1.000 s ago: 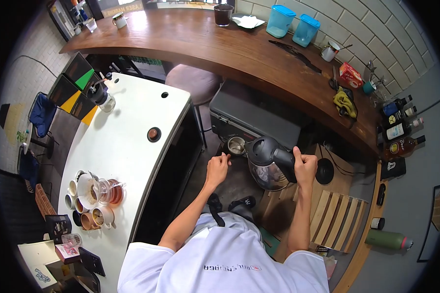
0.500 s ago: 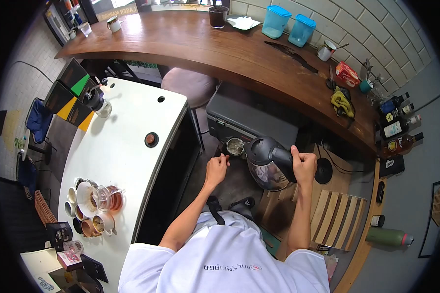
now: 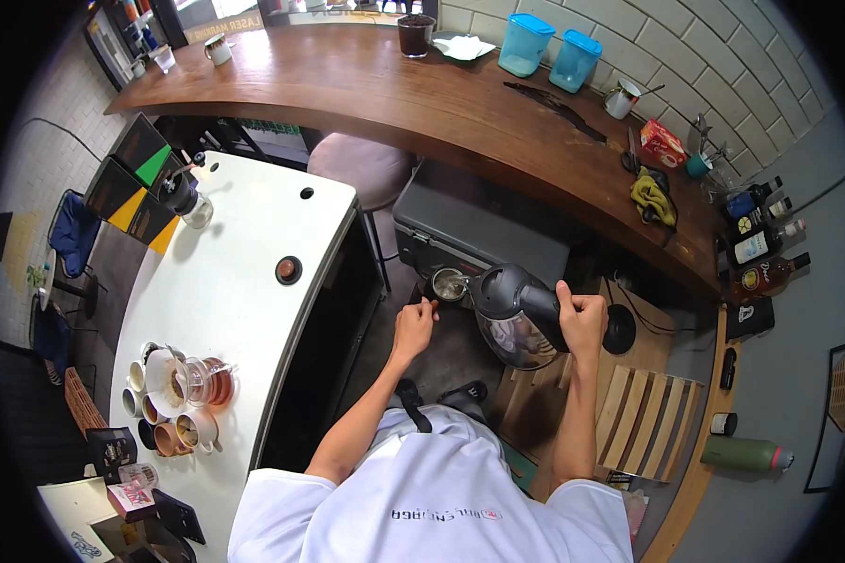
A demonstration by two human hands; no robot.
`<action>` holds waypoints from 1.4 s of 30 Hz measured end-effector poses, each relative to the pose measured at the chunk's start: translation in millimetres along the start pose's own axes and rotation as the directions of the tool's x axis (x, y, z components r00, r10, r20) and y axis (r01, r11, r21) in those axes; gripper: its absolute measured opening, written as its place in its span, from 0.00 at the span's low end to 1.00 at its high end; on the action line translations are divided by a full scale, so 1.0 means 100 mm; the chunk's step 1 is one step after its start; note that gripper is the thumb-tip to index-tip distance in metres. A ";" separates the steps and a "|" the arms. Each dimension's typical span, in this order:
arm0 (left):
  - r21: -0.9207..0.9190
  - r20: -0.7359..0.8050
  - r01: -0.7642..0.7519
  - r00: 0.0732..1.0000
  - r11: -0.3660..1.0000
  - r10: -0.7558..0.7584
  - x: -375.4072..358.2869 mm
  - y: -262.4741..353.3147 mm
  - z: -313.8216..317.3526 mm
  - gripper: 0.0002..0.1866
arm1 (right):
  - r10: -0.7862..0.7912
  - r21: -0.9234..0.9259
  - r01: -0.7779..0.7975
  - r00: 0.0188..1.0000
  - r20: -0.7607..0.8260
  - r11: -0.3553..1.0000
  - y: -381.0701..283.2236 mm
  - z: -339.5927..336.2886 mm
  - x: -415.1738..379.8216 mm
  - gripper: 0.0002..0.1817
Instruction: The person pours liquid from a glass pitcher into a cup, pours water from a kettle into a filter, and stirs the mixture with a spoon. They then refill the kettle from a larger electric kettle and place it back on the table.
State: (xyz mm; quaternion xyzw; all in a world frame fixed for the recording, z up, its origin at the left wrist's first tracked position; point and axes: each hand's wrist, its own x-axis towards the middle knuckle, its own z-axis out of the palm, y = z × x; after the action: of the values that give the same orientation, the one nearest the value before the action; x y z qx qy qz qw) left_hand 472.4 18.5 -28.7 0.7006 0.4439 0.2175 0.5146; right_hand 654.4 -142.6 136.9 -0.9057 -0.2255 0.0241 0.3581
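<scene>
My right hand (image 3: 582,317) is wrapped round the black handle of a glass kettle (image 3: 518,330) with a black lid. The kettle is tilted, its spout at the rim of a small round metal vessel (image 3: 449,284). Water seems to run from the spout into that vessel. My left hand (image 3: 417,324) is closed at the vessel's near left side, with fingertips on what looks like its dark handle, mostly hidden by the fingers.
A white table (image 3: 244,272) on the left bears cups, a glass dripper (image 3: 197,380) and a hand grinder (image 3: 186,199). A curved wooden counter (image 3: 347,80) runs across the back. Below it stands a grey cooler box (image 3: 479,220). A slatted wooden stool (image 3: 650,422) is at the right.
Both hands and the kettle are nearly where they were. The view has shifted very slightly, and the liquid in the metal vessel looks a little different.
</scene>
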 end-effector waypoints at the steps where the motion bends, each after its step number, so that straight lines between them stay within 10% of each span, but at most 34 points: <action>1: -0.023 -0.025 -0.040 0.999 0.999 0.039 0.02 -0.07 0.05 0.28 | -0.005 0.000 0.005 1.000 -0.006 1.000 0.01 0.00 0.00 0.29; 42: -0.063 0.033 -0.030 0.999 0.998 0.032 0.01 -0.14 0.41 0.30 | 0.046 -0.067 -0.047 0.999 -0.016 0.997 0.18 -0.37 0.03 0.28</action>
State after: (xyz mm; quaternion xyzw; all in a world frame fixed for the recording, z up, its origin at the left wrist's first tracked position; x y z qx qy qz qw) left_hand 499.2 -1.2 -57.1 0.6946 0.4169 0.2273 0.5404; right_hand 671.4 -176.9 152.9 -0.9224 -0.2026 0.0180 0.3284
